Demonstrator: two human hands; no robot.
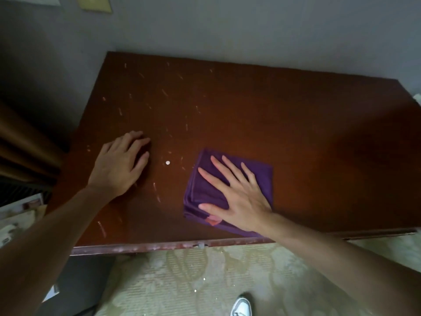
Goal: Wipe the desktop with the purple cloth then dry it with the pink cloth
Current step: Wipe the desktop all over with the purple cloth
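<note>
R hand flat on folded purple cloth.

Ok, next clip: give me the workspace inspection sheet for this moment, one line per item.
Surface: brown desktop, many pale scuffs on its left half, worn front edge.
Job's things: folded purple cloth lies flat near the front edge; a pink patch shows at its near edge, which may be the pink cloth, cannot tell.
Clutter: small white dot between the hands.
Hands: left hand rests on the bare desktop, holding nothing; right hand lies flat, fingers spread, on the purple cloth.
Cables: nothing seen.
Surroundings: grey wall behind, patterned floor, a shoe, brown curtain at left.
</note>
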